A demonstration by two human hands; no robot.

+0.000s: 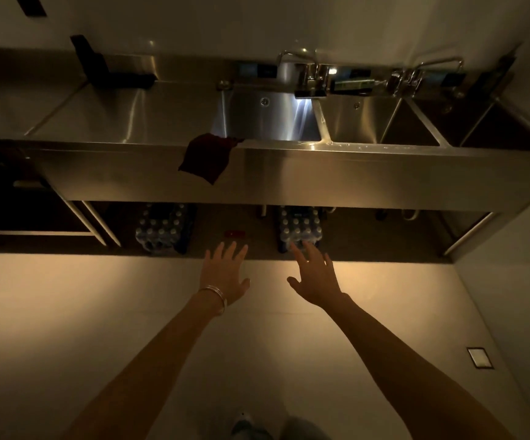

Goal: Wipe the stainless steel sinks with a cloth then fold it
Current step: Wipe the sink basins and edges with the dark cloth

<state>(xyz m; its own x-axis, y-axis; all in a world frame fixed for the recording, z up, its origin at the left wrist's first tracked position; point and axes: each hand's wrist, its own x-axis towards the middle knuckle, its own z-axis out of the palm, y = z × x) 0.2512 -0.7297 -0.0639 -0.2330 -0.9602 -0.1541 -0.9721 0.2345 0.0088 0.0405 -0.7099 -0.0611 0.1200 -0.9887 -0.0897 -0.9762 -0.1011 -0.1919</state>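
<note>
A long stainless steel sink unit (289, 173) runs across the dim room, with three basins side by side; the left basin (251, 119) is the brightest. A dark red cloth (206, 157) hangs over the front rim at the left basin's near-left corner. My left hand (224, 274), with a bracelet on the wrist, and my right hand (316, 274) are stretched out in front of me over the floor, fingers spread, holding nothing. Both hands are well below and short of the cloth.
A drainboard (98, 112) lies left of the basins, with a dark object (111, 74) at its back. Faucets (312, 73) stand on the backsplash. Packs of water bottles (162, 228) sit under the unit. A pale floor (130, 328) lies between me and the sinks.
</note>
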